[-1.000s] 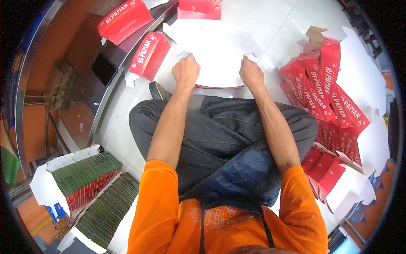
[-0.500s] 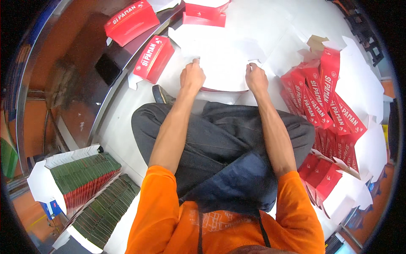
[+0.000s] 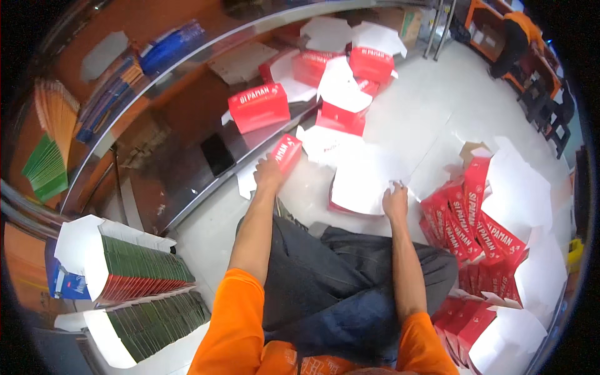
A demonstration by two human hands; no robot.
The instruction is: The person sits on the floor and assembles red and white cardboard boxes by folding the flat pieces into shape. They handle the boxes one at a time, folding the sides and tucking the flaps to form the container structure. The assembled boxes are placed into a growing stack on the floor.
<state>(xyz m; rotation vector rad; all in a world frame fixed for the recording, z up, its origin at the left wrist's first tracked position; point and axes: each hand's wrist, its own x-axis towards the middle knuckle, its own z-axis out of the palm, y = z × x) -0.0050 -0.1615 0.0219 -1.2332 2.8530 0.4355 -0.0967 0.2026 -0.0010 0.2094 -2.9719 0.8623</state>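
Observation:
My left hand point(image 3: 269, 174) reaches out to a red printed cardboard box point(image 3: 289, 154) with a white flap, its fingers closed on the box's near left end. In front of me lies a larger carton with a white inside point(image 3: 361, 182) and a red outer edge. My right hand point(image 3: 395, 201) is closed at the right corner of that carton, pinching a small white flap there.
Several red boxes with raised white lids point(image 3: 372, 59) stand farther off, beside a low dark shelf edge point(image 3: 219, 156). Flat red cartons point(image 3: 478, 231) are heaped at right. Packed rows of green-and-red packets point(image 3: 147, 265) stand at left. Another person point(image 3: 520, 40) bends at the far right.
My left hand has left the white carton and moved left onto the red box. The right hand stays at the carton's corner. The view has shifted, showing more boxes at the back.

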